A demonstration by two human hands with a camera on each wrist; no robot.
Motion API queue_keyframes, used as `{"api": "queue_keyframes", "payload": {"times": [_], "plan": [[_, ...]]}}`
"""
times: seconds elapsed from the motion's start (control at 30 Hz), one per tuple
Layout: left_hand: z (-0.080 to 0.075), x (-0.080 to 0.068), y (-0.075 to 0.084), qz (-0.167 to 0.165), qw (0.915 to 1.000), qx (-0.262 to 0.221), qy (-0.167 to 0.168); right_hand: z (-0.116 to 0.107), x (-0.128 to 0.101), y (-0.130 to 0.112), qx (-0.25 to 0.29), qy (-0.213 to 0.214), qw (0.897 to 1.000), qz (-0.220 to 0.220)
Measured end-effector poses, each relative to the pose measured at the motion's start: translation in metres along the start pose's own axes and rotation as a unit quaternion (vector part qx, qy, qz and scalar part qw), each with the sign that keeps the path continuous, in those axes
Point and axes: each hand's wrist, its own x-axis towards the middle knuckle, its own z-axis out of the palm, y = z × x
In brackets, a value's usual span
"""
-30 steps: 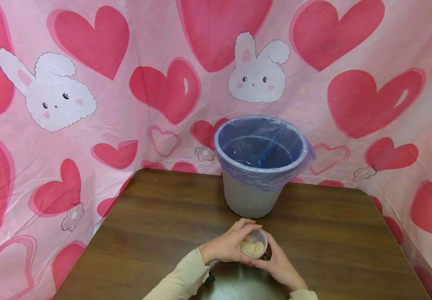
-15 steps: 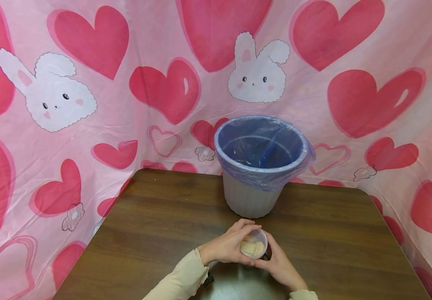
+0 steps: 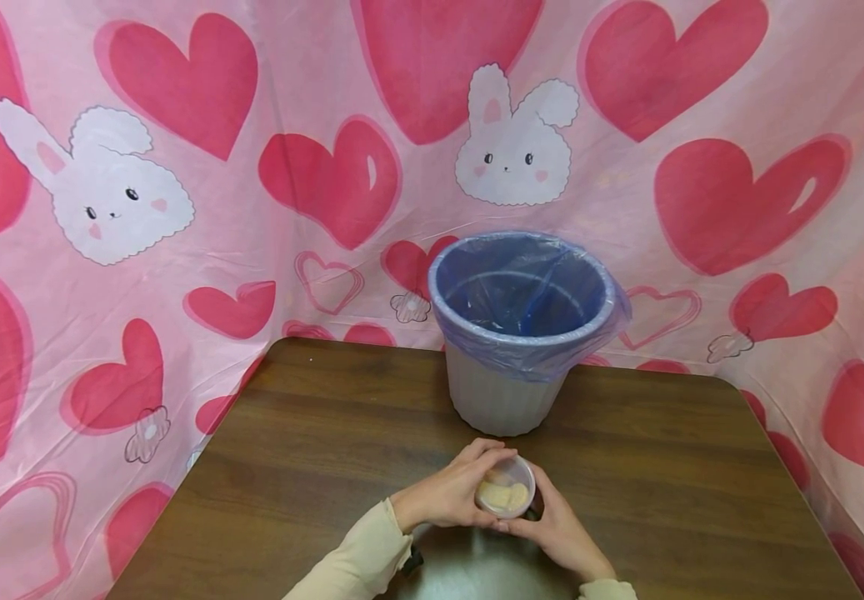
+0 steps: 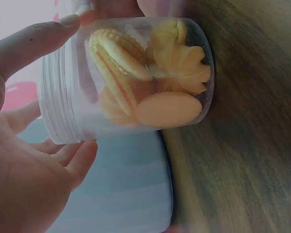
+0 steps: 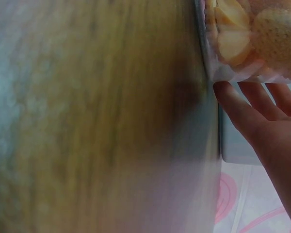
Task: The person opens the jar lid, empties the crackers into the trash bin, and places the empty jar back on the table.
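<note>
A clear plastic jar of cookies stands near the front of the table, seen from above in the head view. My left hand holds it from the left, and in the left wrist view thumb and fingers curve around its ridged lid. Assorted cookies show through the side wall. On the jar's right side, my right hand grips the body, with its fingertips against the wall low down in the right wrist view. The palm side of the right hand is partly hidden.
A pale bin lined with a blue plastic bag stands behind the jar at the table's back edge. The brown wooden table extends to both sides. Pink cloth with hearts and rabbits hangs around it.
My left hand has shifted very slightly to the left at the lid, and the jar's top with it. The right hand stays nearly still.
</note>
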Motion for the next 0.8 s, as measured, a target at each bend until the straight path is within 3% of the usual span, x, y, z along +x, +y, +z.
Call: {"api": "queue_keyframes", "payload": {"times": [0.8], "plan": [[-0.0042,-0.0084,-0.0043,-0.016,0.9997,-0.018,0.009,0.0002,0.0010,0.0011,-0.009,0.008,1.000,-0.006]]}}
